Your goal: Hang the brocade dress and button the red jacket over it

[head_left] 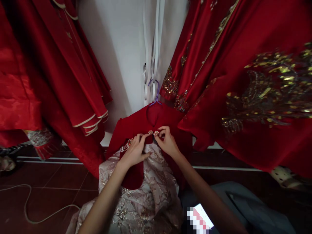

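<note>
A dark red velvet garment [131,125] hangs on a purple hanger [156,94] in front of me, over a pale brocade skirt [146,198]. My left hand [133,151] and my right hand [167,140] meet at its chest. Both pinch a small pearl clasp [153,132] at the front opening, fingers closed on it from either side. A second beaded clasp [126,145] shows just left of my left hand.
Red satin robes with cream piping [73,81] hang at the left. Red gowns with gold sequin embroidery [265,91] hang at the right. White wall [122,55] behind. A white cable [26,208] lies on the dark red tiled floor. A phone [200,219] rests on my lap.
</note>
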Motion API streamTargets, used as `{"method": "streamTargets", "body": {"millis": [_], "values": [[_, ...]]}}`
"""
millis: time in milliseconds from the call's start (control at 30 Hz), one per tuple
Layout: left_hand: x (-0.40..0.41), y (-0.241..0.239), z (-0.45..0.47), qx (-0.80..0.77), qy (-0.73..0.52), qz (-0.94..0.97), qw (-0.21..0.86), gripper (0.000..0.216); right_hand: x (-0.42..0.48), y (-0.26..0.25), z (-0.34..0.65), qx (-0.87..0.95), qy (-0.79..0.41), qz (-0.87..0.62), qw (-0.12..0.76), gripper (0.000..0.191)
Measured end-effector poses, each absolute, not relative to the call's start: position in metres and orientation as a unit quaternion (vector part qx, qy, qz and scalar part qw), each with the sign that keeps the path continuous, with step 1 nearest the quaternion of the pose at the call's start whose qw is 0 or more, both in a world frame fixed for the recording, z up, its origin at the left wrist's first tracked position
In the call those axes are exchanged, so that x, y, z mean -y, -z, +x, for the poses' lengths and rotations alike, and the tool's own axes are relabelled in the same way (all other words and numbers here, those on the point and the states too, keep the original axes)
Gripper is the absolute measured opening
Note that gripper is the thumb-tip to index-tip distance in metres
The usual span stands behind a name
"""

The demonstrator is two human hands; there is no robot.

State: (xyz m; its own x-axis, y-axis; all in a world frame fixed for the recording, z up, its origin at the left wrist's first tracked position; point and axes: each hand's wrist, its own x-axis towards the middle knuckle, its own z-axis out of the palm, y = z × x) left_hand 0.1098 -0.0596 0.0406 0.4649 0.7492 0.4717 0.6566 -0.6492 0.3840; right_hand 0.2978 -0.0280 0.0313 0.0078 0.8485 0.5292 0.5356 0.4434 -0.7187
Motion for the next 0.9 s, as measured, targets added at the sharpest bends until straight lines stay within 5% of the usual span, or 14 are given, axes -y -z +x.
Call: {"method": "streamTargets", "body": {"millis": [200, 600, 767, 900], "values": [[0.072, -0.012, 0.056, -0.538, -0.281, 0.793, 0.054, 0.019, 0.059, -0.011, 0.339, 0.727, -0.234, -0.510, 0.396, 0.028], [0.106, -0.091, 0.060, -0.640, -0.196, 0.737, 0.091, 0.016, 0.118, -0.078, 0.328, 0.717, -0.294, -0.443, 0.451, 0.023], [0.130, -0.116, 0.048, -0.666, -0.197, 0.719, 0.025, 0.018, 0.131, -0.087, 0.322, 0.672, -0.389, -0.403, 0.484, 0.018], [0.138, -0.116, 0.069, -0.511, -0.225, 0.808, 0.188, 0.017, 0.137, -0.096, 0.319, 0.659, -0.445, -0.371, 0.480, 0.019]]}}
